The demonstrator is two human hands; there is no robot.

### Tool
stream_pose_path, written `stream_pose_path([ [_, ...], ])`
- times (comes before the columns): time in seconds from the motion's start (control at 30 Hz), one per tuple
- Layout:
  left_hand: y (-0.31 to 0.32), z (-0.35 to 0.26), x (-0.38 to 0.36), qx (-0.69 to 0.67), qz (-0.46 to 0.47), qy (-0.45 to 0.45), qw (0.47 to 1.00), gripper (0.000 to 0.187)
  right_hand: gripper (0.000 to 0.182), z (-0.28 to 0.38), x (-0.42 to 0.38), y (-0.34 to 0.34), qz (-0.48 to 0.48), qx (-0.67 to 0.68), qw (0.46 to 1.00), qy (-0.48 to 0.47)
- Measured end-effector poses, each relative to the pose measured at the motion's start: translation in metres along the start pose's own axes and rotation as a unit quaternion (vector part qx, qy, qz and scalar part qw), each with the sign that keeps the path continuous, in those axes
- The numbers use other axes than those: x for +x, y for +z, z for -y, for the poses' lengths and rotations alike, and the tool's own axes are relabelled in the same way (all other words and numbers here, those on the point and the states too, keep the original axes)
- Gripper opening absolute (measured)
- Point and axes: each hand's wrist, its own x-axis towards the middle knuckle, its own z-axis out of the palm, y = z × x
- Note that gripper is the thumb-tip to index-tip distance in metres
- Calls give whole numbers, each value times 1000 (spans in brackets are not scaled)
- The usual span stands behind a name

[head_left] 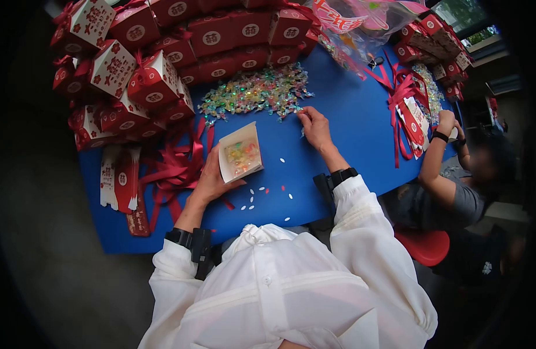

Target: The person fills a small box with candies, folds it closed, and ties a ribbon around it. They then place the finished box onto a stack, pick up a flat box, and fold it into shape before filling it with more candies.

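My left hand [208, 179] is wrapped around an open white paper box [226, 166], tilted so that its mouth faces up toward me. Wrapped candies [242, 155] lie inside it. At the right edge of a loose pile of shiny wrapped candies [253, 93], my right hand [316, 129] pinches a wrapped candy [299, 110] between thumb and fingertips. Small white and red paper bits [251, 199] are scattered on the blue table between the box and my body.
Finished red-and-white gift boxes [213, 38] are stacked along the back and left. Red ribbons [181, 160] and flat folded boxes [120, 177] lie at left. A clear plastic bag [349, 35] stands at the back. At right, a co-worker [454, 186] sits beside more ribbons [399, 96].
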Motion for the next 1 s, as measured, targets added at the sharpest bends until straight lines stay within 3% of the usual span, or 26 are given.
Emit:
stream_pose_path([
  [0.2, 0, 0, 2, 1, 10, 5, 1000, 110, 17, -7, 0, -4, 57, 176, 974, 130],
  [0.33, -3, -10, 0, 54, -5, 27, 998, 105, 16, 59, -9, -15, 84, 224, 965, 103],
  [0.4, -1, -7, -1, 36, 0, 21, 999, 106, 11, 95, -15, -17, 104, 254, 962, 9],
  [0.43, 0, -6, 0, 17, 5, 22, 1000, 106, 11, 115, -20, -17, 105, 255, 961, 10],
  [0.5, 1, -7, 2, 50, -7, 56, 997, 106, 9, 147, -32, -15, 70, 131, 968, -204],
  [0.53, 2, -8, 3, 83, -21, 90, 992, 106, 9, 153, -37, -11, 71, 131, 968, -202],
  [0.6, 5, -7, 4, 79, -22, 106, 991, 106, 15, 160, -44, -4, 71, 13, 948, -310],
  [0.8, 7, -3, 3, 56, -33, 118, 991, 108, 21, 152, -59, 5, 112, -95, 944, -296],
  [1.0, 9, -4, 5, 54, -36, 105, 992, 109, 14, 148, -60, 8, 75, -74, 944, -311],
])
